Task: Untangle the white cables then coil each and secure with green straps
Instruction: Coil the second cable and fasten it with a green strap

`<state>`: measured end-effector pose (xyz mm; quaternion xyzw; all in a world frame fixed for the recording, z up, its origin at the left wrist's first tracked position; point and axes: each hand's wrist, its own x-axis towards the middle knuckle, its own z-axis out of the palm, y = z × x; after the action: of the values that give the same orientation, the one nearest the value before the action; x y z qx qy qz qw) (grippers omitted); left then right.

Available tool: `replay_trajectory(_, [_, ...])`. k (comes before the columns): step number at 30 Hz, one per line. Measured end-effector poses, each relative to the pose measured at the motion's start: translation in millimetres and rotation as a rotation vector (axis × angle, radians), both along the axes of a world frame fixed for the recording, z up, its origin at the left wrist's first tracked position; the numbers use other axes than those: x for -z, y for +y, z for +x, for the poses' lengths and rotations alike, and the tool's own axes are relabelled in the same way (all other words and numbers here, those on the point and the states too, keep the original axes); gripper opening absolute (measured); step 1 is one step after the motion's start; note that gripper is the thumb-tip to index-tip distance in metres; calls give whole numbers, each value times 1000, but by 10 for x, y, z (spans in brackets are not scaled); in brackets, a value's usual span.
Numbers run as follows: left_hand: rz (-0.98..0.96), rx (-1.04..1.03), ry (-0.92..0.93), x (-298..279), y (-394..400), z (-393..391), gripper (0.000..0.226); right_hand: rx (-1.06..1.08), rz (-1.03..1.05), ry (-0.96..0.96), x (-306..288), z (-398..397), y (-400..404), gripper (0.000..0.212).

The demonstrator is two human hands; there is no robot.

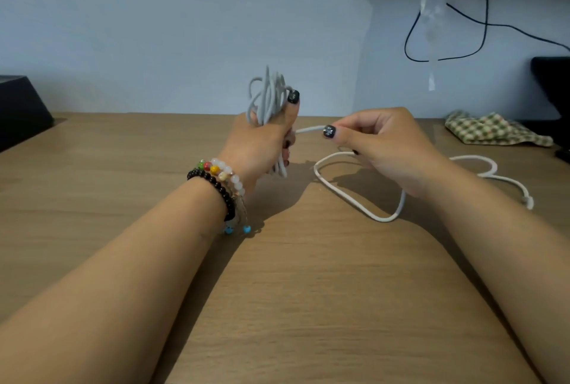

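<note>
The left hand (pixel 262 140) grips a mostly wound white cable coil (pixel 268 99), the right hand (pixel 379 143) pinches its loose tail (pixel 354 198) trailing across the wooden tabletop (pixel 123 167); no green strap shows.

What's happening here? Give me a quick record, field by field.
left hand: left hand grips a coiled bundle of white cable, held upright
right hand: right hand pinches the cable's loose run
on table: slack cable trailing right on the wooden table
background: checked cloth at right
green straps: none visible
</note>
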<state>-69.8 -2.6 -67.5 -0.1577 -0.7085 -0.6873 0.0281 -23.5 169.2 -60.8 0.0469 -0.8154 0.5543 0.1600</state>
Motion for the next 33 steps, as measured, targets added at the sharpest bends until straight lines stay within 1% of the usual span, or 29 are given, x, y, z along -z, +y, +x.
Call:
replay_trajectory(2, [74,-62,-11,-31,-45,-53,38,22,-23,-1,-11,-12,53,6])
replay_trajectory(4, [198,-122,-61,-66,-98,-100,37,47,-21,8,-17,-33,104,7])
replay_trajectory(6, [239,-145,-90,-80,-135,-122,36,67,-9,30,-15,-51,121,6])
replay_trajectory(8, [152,-90,-84,-56,-143,-111,35,88,-9,64,-6,-55,117,6])
replay_trajectory(11, [19,64,-90,-16,-113,-62,34,117,23,120,-1,-40,125,7])
replay_trajectory(15, [45,224,-93,-21,-71,2,28,137,28,147,-2,-38,126,5])
replay_trajectory(19, [30,246,-92,-2,-71,19,22,113,46,161,4,-26,93,10])
replay_trajectory(22, [-54,204,-35,33,-78,10,23,105,32,163,-19,-7,80,5])
replay_trajectory(24, [-57,165,-42,39,-73,7,24,95,27,159,-25,6,62,7])
replay_trajectory(26, [37,94,-95,17,-70,-12,25,45,31,127,-8,17,28,9])
replay_trajectory(29, [277,-79,-177,-65,-132,-99,26,-54,116,61,0,26,-36,12])
replay_trajectory(31, [424,-180,-231,-112,-211,-166,25,-58,128,45,-2,0,-21,15])
replay_trajectory(33, [477,-195,-271,-113,-258,-210,25,-30,121,61,-12,-16,15,15])
